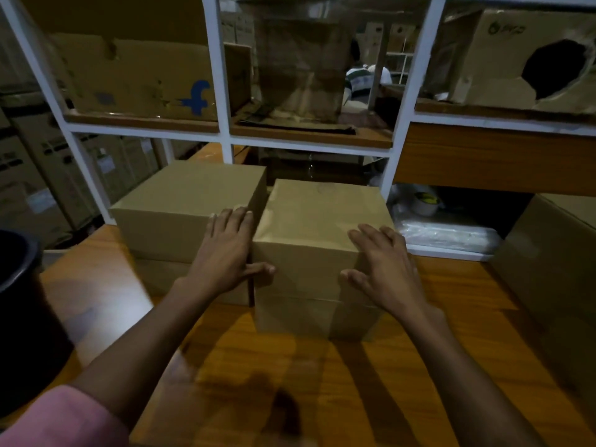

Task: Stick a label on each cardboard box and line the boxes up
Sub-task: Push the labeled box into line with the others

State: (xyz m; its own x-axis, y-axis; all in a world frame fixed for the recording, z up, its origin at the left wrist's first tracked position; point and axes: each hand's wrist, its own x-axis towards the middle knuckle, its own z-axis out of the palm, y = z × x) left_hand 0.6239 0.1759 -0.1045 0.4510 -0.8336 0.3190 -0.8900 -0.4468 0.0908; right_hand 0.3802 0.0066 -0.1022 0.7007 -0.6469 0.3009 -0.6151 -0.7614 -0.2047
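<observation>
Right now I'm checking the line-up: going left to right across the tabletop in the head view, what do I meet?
Black bin → left box → left hand → right box → right hand → large carton at the right edge.

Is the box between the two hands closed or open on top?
Closed. The right-hand box shows a flat, unbroken brown top with no flaps raised; the left hand and right hand rest at its sides.
</observation>
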